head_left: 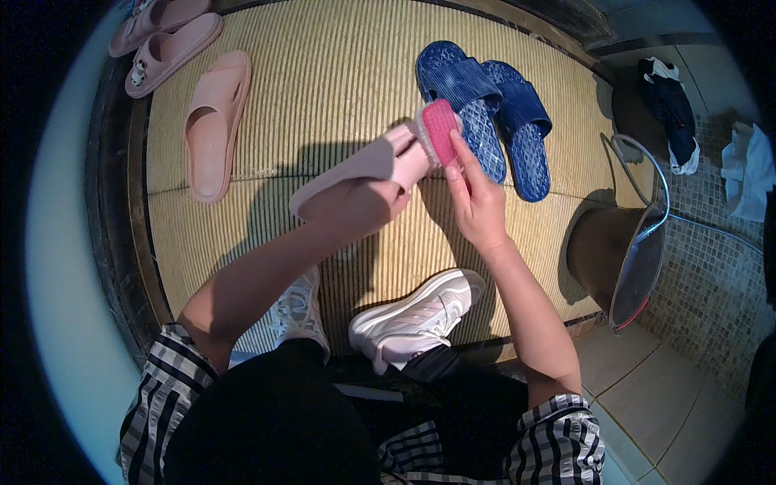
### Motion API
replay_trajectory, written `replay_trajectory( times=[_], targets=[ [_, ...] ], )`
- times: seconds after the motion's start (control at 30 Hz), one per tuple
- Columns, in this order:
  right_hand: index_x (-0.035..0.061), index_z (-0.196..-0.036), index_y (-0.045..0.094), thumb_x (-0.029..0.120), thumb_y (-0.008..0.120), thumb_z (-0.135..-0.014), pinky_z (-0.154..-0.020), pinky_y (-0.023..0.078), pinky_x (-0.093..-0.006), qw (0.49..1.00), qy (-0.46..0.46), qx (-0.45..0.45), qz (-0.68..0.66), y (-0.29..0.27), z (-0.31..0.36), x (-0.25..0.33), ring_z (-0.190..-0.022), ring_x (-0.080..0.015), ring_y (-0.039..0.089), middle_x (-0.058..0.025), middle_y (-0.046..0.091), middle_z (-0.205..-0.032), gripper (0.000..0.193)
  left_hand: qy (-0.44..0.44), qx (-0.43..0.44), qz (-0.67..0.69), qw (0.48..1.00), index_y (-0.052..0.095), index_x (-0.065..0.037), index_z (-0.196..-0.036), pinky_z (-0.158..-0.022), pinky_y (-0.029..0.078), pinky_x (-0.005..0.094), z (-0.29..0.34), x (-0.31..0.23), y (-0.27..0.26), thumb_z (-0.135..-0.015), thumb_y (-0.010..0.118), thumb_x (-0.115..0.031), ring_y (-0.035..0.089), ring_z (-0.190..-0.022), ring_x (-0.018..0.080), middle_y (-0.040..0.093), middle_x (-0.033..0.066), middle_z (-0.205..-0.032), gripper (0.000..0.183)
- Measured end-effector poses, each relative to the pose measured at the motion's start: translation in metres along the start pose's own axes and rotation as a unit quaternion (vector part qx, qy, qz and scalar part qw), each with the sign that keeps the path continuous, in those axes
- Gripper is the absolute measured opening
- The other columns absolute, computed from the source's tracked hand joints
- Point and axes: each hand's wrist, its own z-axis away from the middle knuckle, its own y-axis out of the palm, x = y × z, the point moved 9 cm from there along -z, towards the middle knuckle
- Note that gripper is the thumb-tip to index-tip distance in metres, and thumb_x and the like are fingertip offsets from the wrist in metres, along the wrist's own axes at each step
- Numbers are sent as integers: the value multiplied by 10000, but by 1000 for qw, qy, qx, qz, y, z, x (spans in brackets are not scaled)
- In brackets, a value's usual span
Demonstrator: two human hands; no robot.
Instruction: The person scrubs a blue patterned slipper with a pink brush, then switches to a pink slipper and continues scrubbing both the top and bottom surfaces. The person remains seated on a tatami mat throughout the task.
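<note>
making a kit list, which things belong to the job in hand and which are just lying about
In the job:
pink slipper, in the left hand
pink brush, in the right hand

Lying about, seemingly:
blue slippers
bucket
white cloth
lone pink slipper, maybe its pair

Left hand (pixel 378 204): most fingers lost behind the held pink slipper (pixel 333 179). The brush (pixel 440 133) hides that slipper's far end; its bristle tips mostly unseen. Left sneaker (pixel 301 311) partly covered by forearm. Farthest pink slipper (pixel 179 11) cut by top edge. Charm (pixel 138 73) too small to identify.
</note>
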Motion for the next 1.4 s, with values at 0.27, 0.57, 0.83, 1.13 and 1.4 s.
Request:
replay_trajectory(
  times=[0.27, 0.57, 0.83, 1.13, 1.4],
  targets=[
    [229, -1430, 494, 286, 607, -944, -456, 488, -396, 995, -34, 49, 77, 7, 8, 19, -488, -276, 606, -122, 600, -596, 502, -199, -32, 452, 869, 444, -87, -1416, -934, 453, 299, 4, 38, 47, -976, 572, -326, 560, -1102, 142, 593, 61, -1209, 517],
    [208, -1397, 533, 279, 648, -920, -508, 500, -394, 967, -41, 133, 212, -12, -1, 21, -519, -289, 609, -145, 620, -654, 496, -138, -49, 515, 845, 510, -24, -1343, -960, 429, 285, -27, 12, 44, -1025, 490, -287, 545, -1125, 148, 585, 55, -1251, 414],
    [203, -1398, 531, 288, 626, -939, -387, 428, -364, 945, -69, 192, 255, 11, 19, 69, -393, -221, 507, -58, 513, -535, 476, -149, 53, 469, 869, 422, -61, -1454, -734, 504, 236, -7, 22, 76, -1047, 385, -325, 607, -889, 108, 573, 148, -1340, 486],
    [240, -1376, 551, 343, 614, -938, -381, 434, -368, 954, -50, 101, 277, -36, 12, 15, -396, -211, 527, -64, 540, -529, 454, -94, 22, 353, 931, 519, -71, -1365, -959, 481, 321, -20, 27, 76, -1000, 531, -360, 573, -1176, 191, 615, 111, -1289, 466],
    [214, -1437, 488, 291, 630, -931, -427, 465, -378, 960, -49, 180, 208, 4, 26, 57, -434, -249, 556, -99, 570, -573, 531, -173, 49, 561, 808, 480, -41, -1398, -944, 488, 304, 3, 32, 94, -1028, 486, -317, 606, -1086, 149, 601, 78, -1308, 462]
  ],
)
